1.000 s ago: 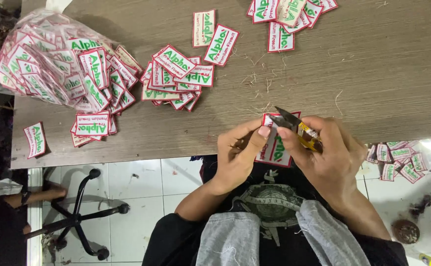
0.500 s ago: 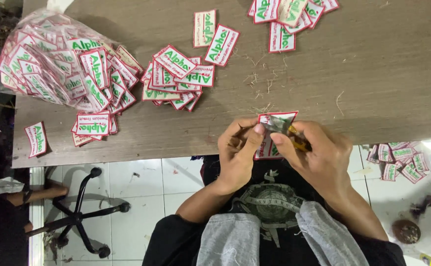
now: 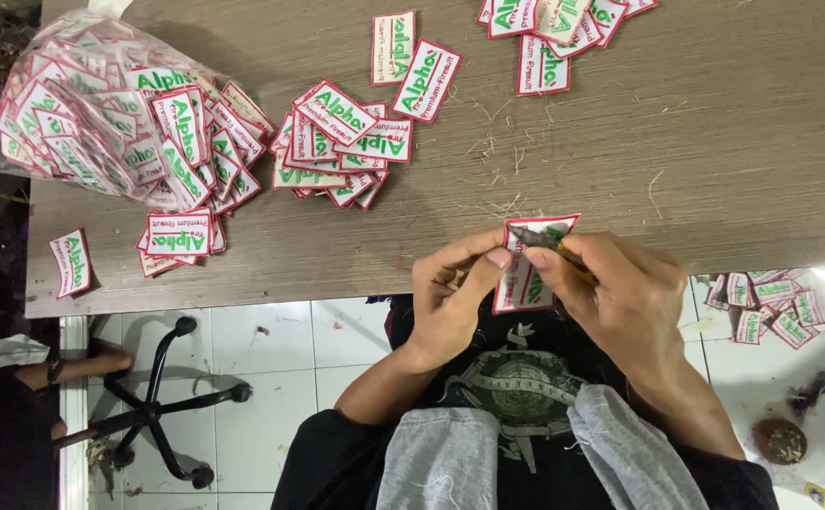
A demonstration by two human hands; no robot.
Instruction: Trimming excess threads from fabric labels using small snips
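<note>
Wooden table (image 3: 715, 142) fills the upper frame, with a clear bag of patches (image 3: 101, 113) at upper left. Since a second ago, the small snips (image 3: 545, 244) moved closer onto the patch (image 3: 526, 279); left hand (image 3: 455, 297) pinches it, right hand (image 3: 620, 302) grips the snips at centre.

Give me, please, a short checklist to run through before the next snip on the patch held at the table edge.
1. Patch pinched by left hand: ok.
2. Small snips gripped in right hand: ok.
3. Tip on the patch's top edge: ok.
4. Left fingers away from the blades: not ok, they lie close.
5. Loose thread located: cannot tell.
6. Patch pile out of the way on the table: ok.
</note>
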